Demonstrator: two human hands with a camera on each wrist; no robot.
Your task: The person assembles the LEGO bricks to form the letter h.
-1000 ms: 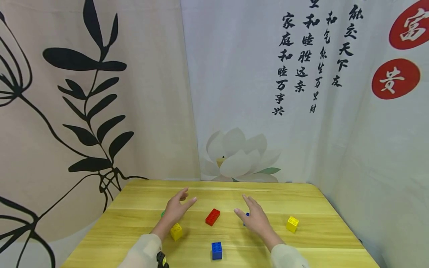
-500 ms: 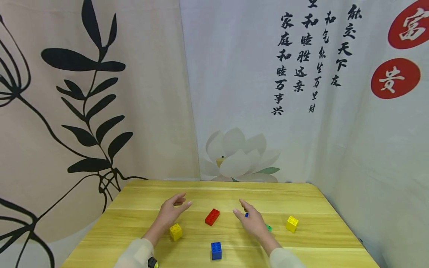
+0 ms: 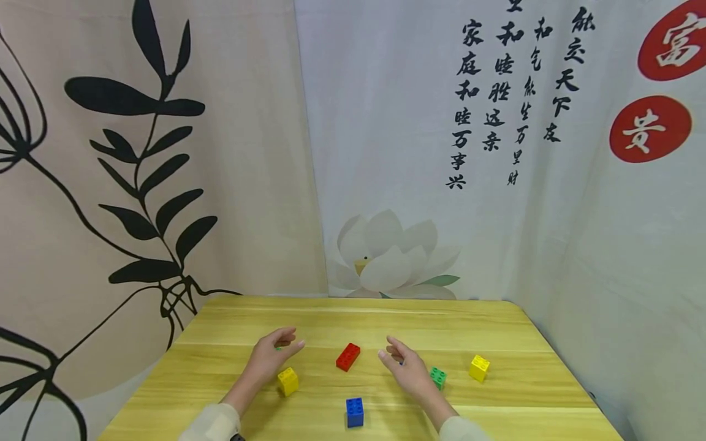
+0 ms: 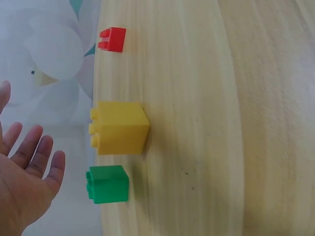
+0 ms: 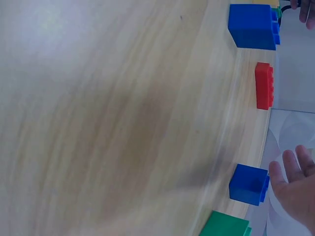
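Observation:
My left hand (image 3: 270,356) hovers over the left of the table, fingers loosely bent and holding nothing. Below its wrist is a yellow brick (image 3: 288,381); a green brick (image 4: 108,184) beyond is mostly hidden by the hand in the head view. My right hand (image 3: 409,371) hangs in the air with relaxed fingers, also holding nothing. It covers most of a blue brick (image 5: 248,184), while a green brick (image 3: 438,377) shows just right of it. Between the hands lies a red brick (image 3: 348,356). Closer to me stands another blue brick (image 3: 355,412).
A second yellow brick (image 3: 479,368) stands on the right part of the wooden table (image 3: 529,392). Behind the table's far edge hangs a printed curtain (image 3: 254,153) with plants and writing; it also runs along the right side.
Both hands have drawn back toward me, the left one also moving left. The green brick by the right hand has come into sight. The bricks stay where they were.

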